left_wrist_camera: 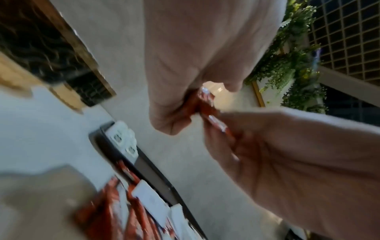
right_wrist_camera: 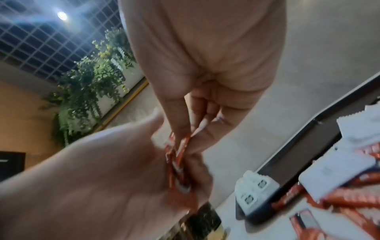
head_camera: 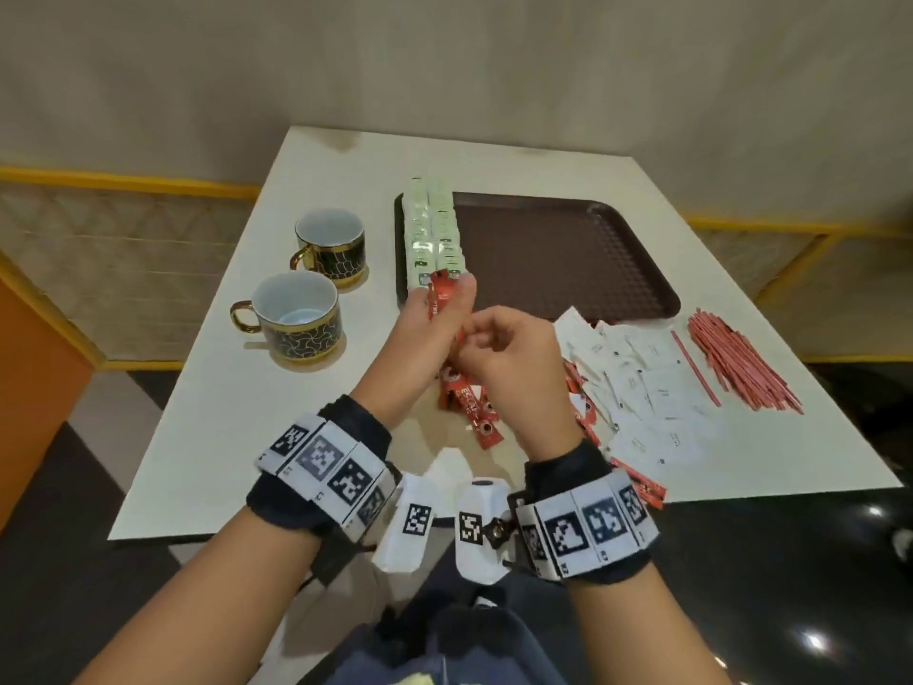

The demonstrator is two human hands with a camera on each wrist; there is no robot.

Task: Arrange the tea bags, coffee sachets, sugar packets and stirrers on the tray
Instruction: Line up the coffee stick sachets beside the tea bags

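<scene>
Coffee sachets (head_camera: pixel 441 309) held raised over the table (head_camera: pixel 237 388) — left hand (head_camera: pixel 425 333) clasping them, right hand (head_camera: pixel 499 348) pinching one.

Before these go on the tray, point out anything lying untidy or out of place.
One red stirrer lies apart from the stirrer bundle, beside the sugar packets, which are strewn in a loose overlapping heap. The tea bags sit in neat rows on the tray.

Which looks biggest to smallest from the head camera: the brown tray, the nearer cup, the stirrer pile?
1. Brown tray, clearly the largest.
2. Stirrer pile and nearer cup: they cover similar areas, so I won't rank them.
</scene>
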